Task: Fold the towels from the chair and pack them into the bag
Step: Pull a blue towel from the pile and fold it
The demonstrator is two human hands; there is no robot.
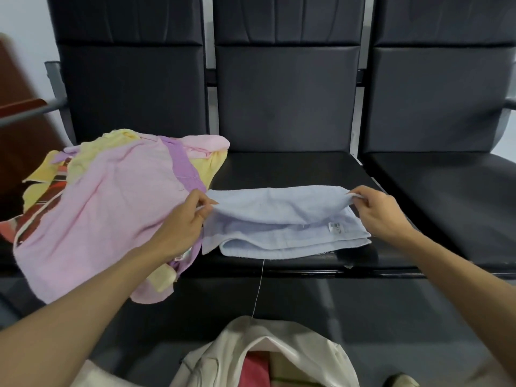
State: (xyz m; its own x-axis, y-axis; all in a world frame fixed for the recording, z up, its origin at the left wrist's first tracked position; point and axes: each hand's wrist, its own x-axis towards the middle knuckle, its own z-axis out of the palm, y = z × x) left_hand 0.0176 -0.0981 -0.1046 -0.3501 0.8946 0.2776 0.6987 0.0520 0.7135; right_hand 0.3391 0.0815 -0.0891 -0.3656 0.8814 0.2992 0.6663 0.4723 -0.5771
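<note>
A light blue towel (pixel 282 219) lies partly folded on the middle seat of a black row of chairs (pixel 284 169). My left hand (pixel 184 222) pinches its upper left corner, and my right hand (pixel 377 210) pinches its upper right corner, holding the top layer lifted over the lower layers. A loose thread hangs from the towel's front edge. On the left seat sits a heap of unfolded towels (pixel 106 208), pink on top with yellow, purple and striped ones under it. A white bag (pixel 315 347) stands open on the floor below, with red and beige cloth inside.
The right seat (pixel 446 196) of the row is bare. A brown wooden piece of furniture (pixel 19 107) stands at the far left beside the metal armrest. A shoe tip (pixel 402 379) shows at the bottom right on the dark floor.
</note>
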